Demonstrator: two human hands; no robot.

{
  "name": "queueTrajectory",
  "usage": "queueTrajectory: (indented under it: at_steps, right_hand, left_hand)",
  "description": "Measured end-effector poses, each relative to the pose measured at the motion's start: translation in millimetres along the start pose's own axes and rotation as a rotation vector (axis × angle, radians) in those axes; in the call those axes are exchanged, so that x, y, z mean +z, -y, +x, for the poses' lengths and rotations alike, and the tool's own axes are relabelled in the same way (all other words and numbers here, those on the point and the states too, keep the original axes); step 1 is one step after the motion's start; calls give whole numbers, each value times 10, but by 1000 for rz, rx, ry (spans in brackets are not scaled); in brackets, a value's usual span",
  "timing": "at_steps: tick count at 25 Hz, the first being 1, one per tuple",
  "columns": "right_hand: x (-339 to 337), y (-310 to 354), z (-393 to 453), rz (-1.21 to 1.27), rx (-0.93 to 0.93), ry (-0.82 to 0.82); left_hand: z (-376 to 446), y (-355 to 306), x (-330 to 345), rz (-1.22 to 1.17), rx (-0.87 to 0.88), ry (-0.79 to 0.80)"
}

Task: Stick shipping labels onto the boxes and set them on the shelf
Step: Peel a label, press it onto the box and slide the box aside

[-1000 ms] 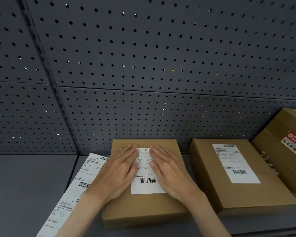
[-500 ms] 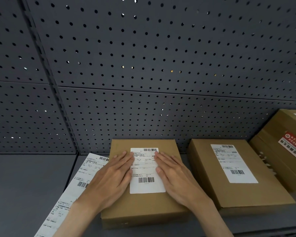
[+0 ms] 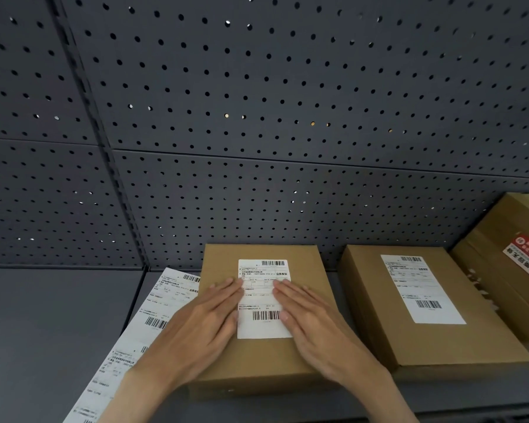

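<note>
Pegboard wall [image 3: 287, 117]: dark grey and perforated, it rises straight behind the centre box and fills most of the view.
Shelf [image 3: 43, 331]: grey surface under the centre box, stretching off to its left.
Stacked boxes [image 3: 507, 270]: far right of the centre box, tilted, with a red sticker on one side.
Labelled box [image 3: 409, 340]: just to the right of the centre box with a small gap between, its white label already on.
Centre box [image 3: 263, 355]: flat brown carton, lying on the shelf with its far edge close to the wall.
Label strip [image 3: 153, 325]: long run of unused labels, lying just left of the centre box, partly tucked under the left forearm.
Left hand [image 3: 205, 325]: flat, fingers straight and together, pressing on the left edge of the label, gripping nothing.
Right hand [image 3: 315, 328]: same story, flat and spread, fingertips on the right edge of the label, nothing held.
Shipping label [image 3: 264, 297]: white, centred on top of the centre box, between the two hands.
Step in hand: smoothing the label down, and it looks stuck flat.
Next move: probably lift both hands off, check the corners, then nudge the box square or go to the strip for a fresh label.
</note>
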State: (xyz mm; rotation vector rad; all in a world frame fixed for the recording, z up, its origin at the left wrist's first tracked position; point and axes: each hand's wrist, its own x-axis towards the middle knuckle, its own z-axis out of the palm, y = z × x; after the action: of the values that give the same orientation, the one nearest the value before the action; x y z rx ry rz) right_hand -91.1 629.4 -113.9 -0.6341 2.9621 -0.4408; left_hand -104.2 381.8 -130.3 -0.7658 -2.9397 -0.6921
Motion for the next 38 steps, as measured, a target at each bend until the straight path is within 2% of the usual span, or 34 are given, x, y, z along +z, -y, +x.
queueTrajectory:
  at_steps: [4, 10, 16, 21, 23, 29, 34, 38]
  right_hand:
    - [30, -13, -59, 20, 14, -21]
    - [103, 164, -117, 39, -46, -2]
    - [-27, -5, -292, 43, 62, -16]
    - [137, 235, -370, 68, -63, 19]
    - [164, 239, -402, 74, -61, 28]
    - [65, 113, -544, 50, 20, -65]
    - [206, 227, -602, 28, -77, -98]
    - [222, 96, -667, -12, -51, -192]
  left_hand:
    - [-64, -52, -41, 7, -13, -22]
    - [-174, -277, 30, -8, 84, -4]
    - [-280, -136, -2, 12, 44, -81]
    - [-403, -370, 165, 52, 160, -69]
    - [-432, -343, 172, 70, 167, -83]
    - [-508, -299, 113, 70, 103, -134]
    - [-586, -401, 199, 82, 174, -132]
    - [-677, -295, 199, 101, 169, -166]
